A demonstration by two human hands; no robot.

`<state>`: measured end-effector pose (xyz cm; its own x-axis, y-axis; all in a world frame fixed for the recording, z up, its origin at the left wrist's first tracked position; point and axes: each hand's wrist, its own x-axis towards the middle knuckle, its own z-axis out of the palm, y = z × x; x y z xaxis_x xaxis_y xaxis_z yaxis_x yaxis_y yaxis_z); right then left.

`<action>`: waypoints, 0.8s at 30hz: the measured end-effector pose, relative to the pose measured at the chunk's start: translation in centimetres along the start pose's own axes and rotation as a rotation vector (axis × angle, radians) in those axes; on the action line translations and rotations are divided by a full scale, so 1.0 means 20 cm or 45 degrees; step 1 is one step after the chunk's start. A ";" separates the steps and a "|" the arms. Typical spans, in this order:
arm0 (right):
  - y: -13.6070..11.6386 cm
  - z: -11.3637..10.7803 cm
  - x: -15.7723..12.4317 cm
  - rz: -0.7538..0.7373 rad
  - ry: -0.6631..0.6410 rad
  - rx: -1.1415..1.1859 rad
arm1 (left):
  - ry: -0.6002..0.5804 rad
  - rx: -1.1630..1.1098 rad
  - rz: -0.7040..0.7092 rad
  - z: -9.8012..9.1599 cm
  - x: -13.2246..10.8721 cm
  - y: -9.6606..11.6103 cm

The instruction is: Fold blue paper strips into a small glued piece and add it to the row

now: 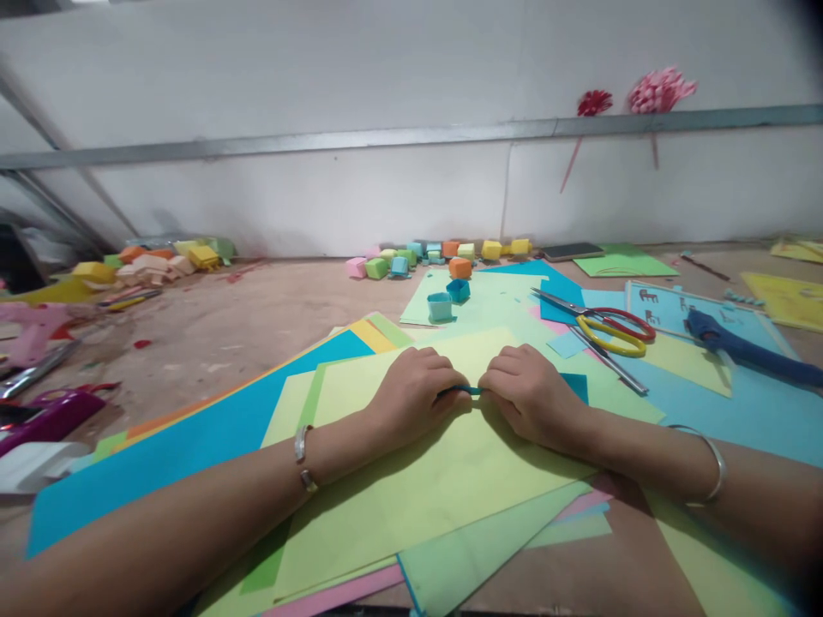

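My left hand [415, 392] and my right hand [527, 394] rest knuckles-up on a pale yellow-green sheet of paper [417, 488]. Both are closed, and between them they pinch a small blue piece of paper [472, 391], only a thin strip of which shows. A silver bangle sits on each wrist. Under the top sheet lies a spread stack of coloured sheets, with a large blue sheet [193, 446] sticking out to the left.
Red-and-yellow scissors [604, 330] lie just beyond my right hand, a blue glue gun [739, 347] further right. Two small blue paper boxes [448, 300] sit ahead, and several coloured paper cubes [437, 255] line the wall. Tools and more folded paper lie at left [39, 411].
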<state>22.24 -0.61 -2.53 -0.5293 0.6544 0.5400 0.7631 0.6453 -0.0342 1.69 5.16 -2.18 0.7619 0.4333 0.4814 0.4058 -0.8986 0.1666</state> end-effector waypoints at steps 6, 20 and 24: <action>0.01 0.01 -0.01 -0.008 -0.005 -0.031 | 0.003 -0.105 -0.067 0.00 0.01 0.01; 0.18 -0.01 -0.03 0.231 -0.061 -0.092 | -0.031 -0.010 -0.195 -0.04 0.01 -0.13; 0.20 -0.02 -0.04 0.204 -0.016 -0.028 | -0.029 0.033 -0.198 -0.04 0.01 -0.14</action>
<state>25.92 1.34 -2.76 -0.4048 0.7534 0.5182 0.8459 0.5238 -0.1007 0.27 7.68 -1.91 0.7002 0.5686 0.4318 0.5323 -0.8188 0.2150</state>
